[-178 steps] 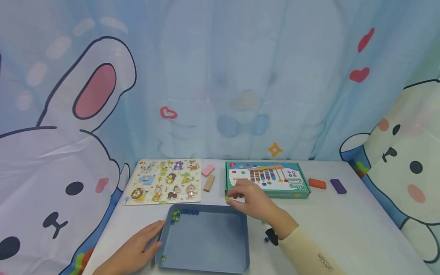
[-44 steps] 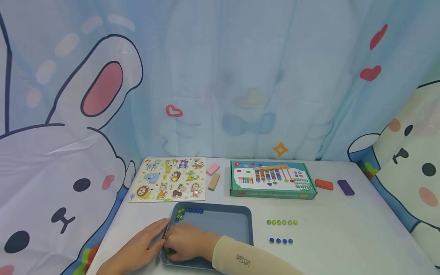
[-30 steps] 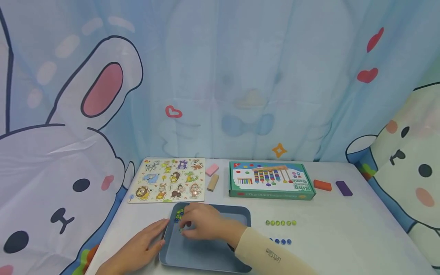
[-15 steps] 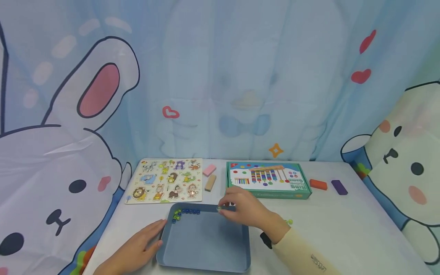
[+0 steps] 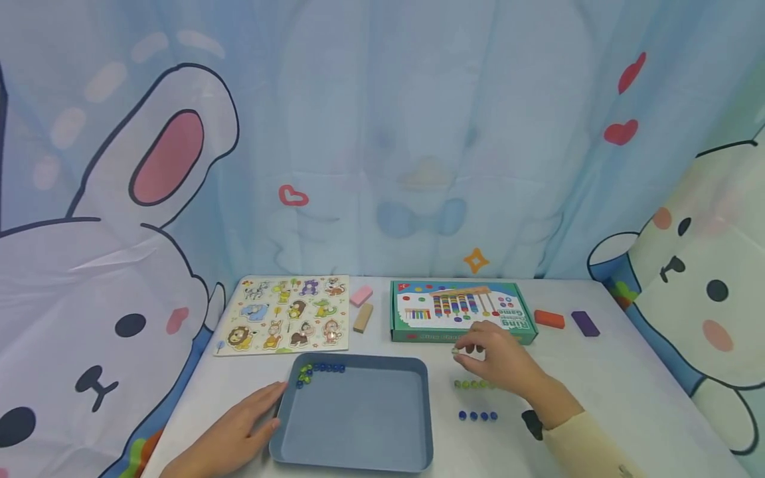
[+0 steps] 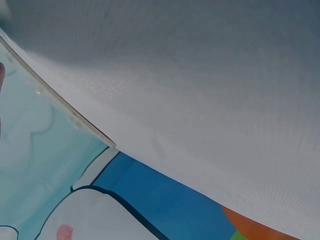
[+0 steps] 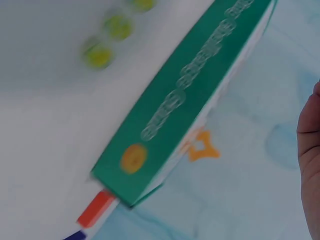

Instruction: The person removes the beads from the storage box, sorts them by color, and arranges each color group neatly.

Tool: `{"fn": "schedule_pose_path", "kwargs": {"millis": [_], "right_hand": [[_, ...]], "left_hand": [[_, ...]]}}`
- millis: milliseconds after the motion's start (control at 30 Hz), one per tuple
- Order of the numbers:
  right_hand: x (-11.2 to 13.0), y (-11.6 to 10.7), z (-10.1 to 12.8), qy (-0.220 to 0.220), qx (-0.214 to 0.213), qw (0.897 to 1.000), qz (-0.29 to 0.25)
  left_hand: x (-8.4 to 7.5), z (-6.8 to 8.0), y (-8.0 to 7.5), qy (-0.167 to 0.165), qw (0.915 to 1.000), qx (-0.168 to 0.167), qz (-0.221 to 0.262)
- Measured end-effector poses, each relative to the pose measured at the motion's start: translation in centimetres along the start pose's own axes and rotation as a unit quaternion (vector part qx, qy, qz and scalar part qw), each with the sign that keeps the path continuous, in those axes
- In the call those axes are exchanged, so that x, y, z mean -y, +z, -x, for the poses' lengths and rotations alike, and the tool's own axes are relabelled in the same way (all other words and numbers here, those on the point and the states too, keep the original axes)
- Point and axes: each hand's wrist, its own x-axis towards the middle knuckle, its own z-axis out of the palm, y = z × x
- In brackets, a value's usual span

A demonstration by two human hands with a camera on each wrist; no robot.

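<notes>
My right hand (image 5: 502,358) is in the air right of the tray, pinching a small glass marble (image 5: 455,350) between thumb and fingertips. Just below it on the table lies a row of yellow-green marbles (image 5: 466,384), its right end hidden by the hand. Nearer the front is a row of several blue marbles (image 5: 473,416). My left hand (image 5: 233,428) lies with extended fingers against the left rim of the blue-grey tray (image 5: 358,425). In the tray's far left corner, blue marbles (image 5: 329,368) and yellow-green marbles (image 5: 303,370) form an angled line.
An animal puzzle board (image 5: 283,315) lies at the back left. Pink (image 5: 361,296) and wooden (image 5: 362,318) blocks sit beside it. A green game box (image 5: 463,312) stands behind the right hand, with orange (image 5: 549,319) and purple (image 5: 585,324) blocks to its right.
My right hand picked a yellow-green marble from the tray's near left corner and carried it rightward over the tray's far side to above the table rows. The left hand stayed at the rim.
</notes>
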Motion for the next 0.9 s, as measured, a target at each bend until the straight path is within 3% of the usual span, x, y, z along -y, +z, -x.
{"fn": "schedule_pose_path", "kwargs": {"millis": [267, 500, 700, 900], "right_hand": [[-4.1, -0.4, 2.5, 0.074, 0.033, 0.996, 0.031], [-6.8, -0.1, 4.5, 0.132, 0.060, 0.988, 0.044], [-8.4, 0.4, 5.5, 0.164, 0.090, 0.982, 0.041], [-9.1, 1.1, 5.9, 0.168, 0.095, 0.980, 0.040]], "left_hand": [[0.4, -0.1, 0.2, 0.014, 0.9998, -0.008, -0.011], [0.4, -0.1, 0.3, 0.002, 1.0000, -0.002, -0.007], [0.5, -0.2, 0.5, -0.008, 0.9999, 0.000, -0.008], [0.4, -0.2, 0.5, -0.007, 0.9999, -0.001, -0.009]]}}
